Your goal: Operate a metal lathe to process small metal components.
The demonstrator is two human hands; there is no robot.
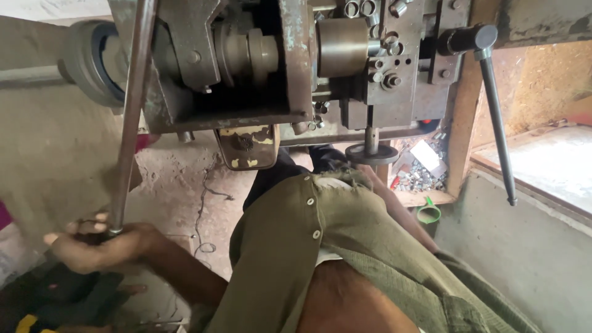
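Rod (131,117) work is under way: the long metal bar runs from the lower left up to the top of the frame.
Left hand (102,246) is closed around the rod's bottom end. I cannot see the right hand behind the green shirt (296,246). Farther up, the rusty machine (296,61) and its side lever (496,123) stand untouched.

rod (132,111) left of machine (290,61), lever (496,129) right

Metal workshop: greasy iron machine (320,61), long steel lever (496,123), loose metal parts (419,176), rough concrete walls.
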